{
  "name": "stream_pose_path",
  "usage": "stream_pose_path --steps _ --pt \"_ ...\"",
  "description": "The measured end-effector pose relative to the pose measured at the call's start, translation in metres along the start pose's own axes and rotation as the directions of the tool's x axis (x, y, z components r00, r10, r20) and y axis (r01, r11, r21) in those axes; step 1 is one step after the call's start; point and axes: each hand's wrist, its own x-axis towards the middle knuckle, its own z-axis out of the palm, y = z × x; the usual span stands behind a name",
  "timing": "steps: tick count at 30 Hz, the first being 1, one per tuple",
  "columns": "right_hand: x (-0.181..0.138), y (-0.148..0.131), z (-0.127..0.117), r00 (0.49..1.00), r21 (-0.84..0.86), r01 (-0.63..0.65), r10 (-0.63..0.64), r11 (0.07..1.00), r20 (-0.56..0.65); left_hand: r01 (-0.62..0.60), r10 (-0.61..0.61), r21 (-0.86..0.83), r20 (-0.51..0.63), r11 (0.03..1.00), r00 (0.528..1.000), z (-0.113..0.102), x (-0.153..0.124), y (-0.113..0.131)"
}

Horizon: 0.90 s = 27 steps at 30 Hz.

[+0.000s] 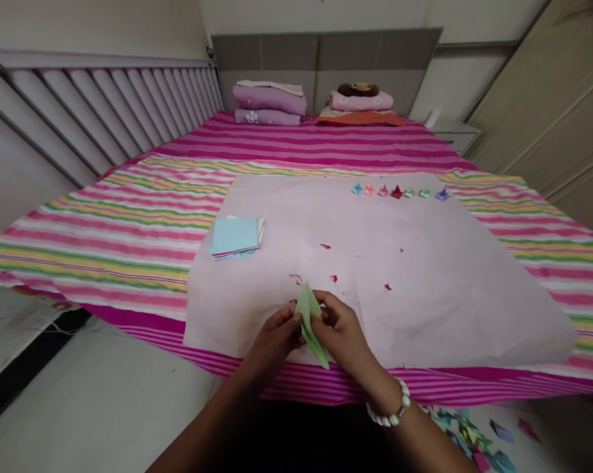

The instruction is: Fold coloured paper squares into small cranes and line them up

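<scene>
A light green sheet of origami paper, folded to a long pointed shape, is held up over the front edge of the white sheet. My left hand pinches its left side between thumb and fingers. On the other side my right hand grips it, the thumb pressed on the near face and fingers partly hidden behind. A white bead bracelet circles my right wrist. Beyond my left hand lies a stack of square paper, light blue on top.
Several small folded paper pieces stand in a row at the sheet's far right. More folded pieces lie on the floor at lower right. Red marks dot the sheet. Folded bedding rests by the headboard.
</scene>
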Motion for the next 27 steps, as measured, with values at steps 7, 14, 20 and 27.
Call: stream_pose_path --steps 7,14,20,27 --pt "0.000 0.003 0.006 0.962 -0.381 0.230 -0.269 0.895 -0.053 -0.182 0.189 0.226 -0.013 0.957 0.982 -0.001 0.001 -0.003" --pt "0.001 0.007 0.007 0.964 -0.403 0.202 -0.253 0.893 -0.076 -0.236 0.260 0.560 0.038 0.794 0.965 0.003 -0.007 0.005" --pt "0.003 0.010 0.007 0.962 -0.412 0.215 -0.265 0.885 -0.068 -0.213 0.310 0.737 0.005 0.641 0.951 -0.002 -0.003 0.006" --pt "0.004 0.013 0.004 0.955 -0.418 0.252 -0.295 0.873 -0.039 -0.199 0.369 0.801 -0.029 0.565 0.929 -0.003 0.002 0.011"
